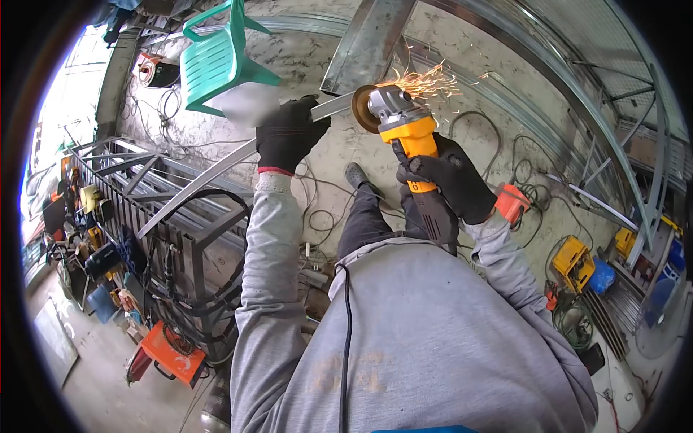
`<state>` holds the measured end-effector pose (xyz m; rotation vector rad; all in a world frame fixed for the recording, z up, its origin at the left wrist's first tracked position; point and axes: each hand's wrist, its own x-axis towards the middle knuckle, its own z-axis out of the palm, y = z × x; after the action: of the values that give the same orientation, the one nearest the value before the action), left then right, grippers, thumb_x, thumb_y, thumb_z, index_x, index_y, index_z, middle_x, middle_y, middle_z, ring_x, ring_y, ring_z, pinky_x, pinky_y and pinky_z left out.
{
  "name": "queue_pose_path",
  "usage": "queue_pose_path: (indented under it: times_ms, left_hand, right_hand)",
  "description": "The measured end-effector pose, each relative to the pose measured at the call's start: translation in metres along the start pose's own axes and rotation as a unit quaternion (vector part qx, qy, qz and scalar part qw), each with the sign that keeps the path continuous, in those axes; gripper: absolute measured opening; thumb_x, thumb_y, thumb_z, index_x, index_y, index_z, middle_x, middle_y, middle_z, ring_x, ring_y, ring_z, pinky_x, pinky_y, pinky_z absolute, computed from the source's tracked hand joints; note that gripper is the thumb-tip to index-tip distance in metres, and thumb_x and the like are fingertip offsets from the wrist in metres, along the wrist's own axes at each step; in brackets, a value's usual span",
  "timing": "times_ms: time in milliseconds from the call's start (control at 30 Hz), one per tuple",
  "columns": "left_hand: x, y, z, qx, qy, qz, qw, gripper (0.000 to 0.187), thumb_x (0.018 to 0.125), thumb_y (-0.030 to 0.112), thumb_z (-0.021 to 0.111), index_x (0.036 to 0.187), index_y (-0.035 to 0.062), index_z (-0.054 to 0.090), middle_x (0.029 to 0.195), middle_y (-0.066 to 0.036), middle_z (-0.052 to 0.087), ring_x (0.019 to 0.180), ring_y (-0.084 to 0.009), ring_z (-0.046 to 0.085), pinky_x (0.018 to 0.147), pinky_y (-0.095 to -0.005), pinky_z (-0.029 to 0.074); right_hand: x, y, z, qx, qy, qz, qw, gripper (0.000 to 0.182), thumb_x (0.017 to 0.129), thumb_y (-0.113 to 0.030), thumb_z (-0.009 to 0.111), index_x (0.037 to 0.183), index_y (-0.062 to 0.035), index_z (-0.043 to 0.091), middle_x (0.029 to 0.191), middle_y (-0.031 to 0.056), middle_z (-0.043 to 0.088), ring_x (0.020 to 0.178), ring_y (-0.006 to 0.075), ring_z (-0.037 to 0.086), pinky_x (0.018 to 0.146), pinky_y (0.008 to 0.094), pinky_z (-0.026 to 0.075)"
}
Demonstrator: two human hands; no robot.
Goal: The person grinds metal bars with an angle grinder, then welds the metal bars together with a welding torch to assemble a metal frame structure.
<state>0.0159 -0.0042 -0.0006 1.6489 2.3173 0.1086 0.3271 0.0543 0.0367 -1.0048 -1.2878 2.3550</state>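
Note:
My right hand (458, 180), in a black glove, is wrapped round the body of a yellow and black angle grinder (415, 137). The grinder's disc (366, 108) meets the end of a long flat metal bar (209, 173). Orange sparks (429, 81) fly off to the right of the disc. My left hand (289, 136), also gloved in black, is closed round the bar a short way left of the disc. From there the bar slopes down to the left over a metal rack. A wide steel beam (368, 47) lies just beyond the bar's end.
A green plastic chair (213, 61) stands at the upper left. Below it is a metal rack (195, 224) crowded with tools and stock. Cables (325, 216) loop over the floor around my feet. Long steel profiles (563, 79) curve along the right, near a yellow case (574, 263).

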Motion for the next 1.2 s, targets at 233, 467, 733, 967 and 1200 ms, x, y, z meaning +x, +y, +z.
queue_pose_path:
  times_ms: [233, 467, 733, 967, 1200]
  left_hand:
    - [-0.002, -0.003, -0.001, -0.019, 0.013, 0.000, 1.000, 0.050, 0.085, 0.048, 0.083, 0.127, 0.0210, 0.079, 0.097, -0.008, 0.080, 0.092, -0.0317, 0.078, 0.077, -0.0462, 0.060]
    - [-0.002, -0.003, -0.002, 0.003, 0.005, 0.002, 1.000, 0.049, 0.085, 0.048, 0.084, 0.126, 0.0215, 0.079, 0.098, -0.009, 0.080, 0.093, -0.0317, 0.078, 0.079, -0.0469, 0.060]
    - [-0.005, -0.005, 0.002, -0.008, 0.034, 0.021, 0.999, 0.050, 0.084, 0.048, 0.084, 0.126, 0.0210, 0.079, 0.093, -0.008, 0.079, 0.089, -0.0319, 0.077, 0.075, -0.0464, 0.059]
    - [-0.007, -0.002, -0.001, -0.007, 0.035, 0.013, 0.999, 0.046, 0.084, 0.046, 0.084, 0.122, 0.0205, 0.081, 0.093, -0.009, 0.079, 0.088, -0.0312, 0.078, 0.074, -0.0467, 0.059]
    - [-0.005, 0.001, -0.004, 0.026, 0.010, 0.006, 1.000, 0.060, 0.084, 0.057, 0.083, 0.131, 0.0200, 0.079, 0.097, -0.009, 0.082, 0.088, -0.0297, 0.079, 0.076, -0.0444, 0.061]
  right_hand:
    - [-0.006, 0.014, -0.031, 0.066, 0.049, 0.039, 0.996, 0.037, 0.096, -0.019, 0.073, 0.128, -0.0021, 0.065, 0.100, 0.0055, 0.071, 0.089, 0.0149, 0.071, 0.081, 0.0360, 0.064]
    - [-0.001, 0.009, -0.059, 0.110, 0.100, 0.090, 0.985, 0.041, 0.093, -0.023, 0.075, 0.126, -0.0016, 0.065, 0.099, 0.0113, 0.072, 0.082, 0.0209, 0.074, 0.080, 0.0390, 0.066]
    - [0.047, -0.021, -0.096, -0.043, -0.004, -0.009, 0.999, 0.051, 0.091, -0.031, 0.074, 0.130, -0.0007, 0.062, 0.099, 0.0113, 0.072, 0.083, 0.0195, 0.072, 0.081, 0.0382, 0.062]
    - [0.070, -0.019, -0.095, -0.037, -0.083, -0.052, 0.995, 0.057, 0.086, -0.035, 0.075, 0.130, 0.0000, 0.063, 0.101, 0.0103, 0.072, 0.088, 0.0218, 0.072, 0.084, 0.0391, 0.061]
    - [0.102, -0.017, -0.111, -0.078, -0.126, -0.025, 0.989, 0.054, 0.086, -0.024, 0.078, 0.134, -0.0016, 0.066, 0.107, 0.0074, 0.072, 0.092, 0.0178, 0.071, 0.084, 0.0371, 0.062]
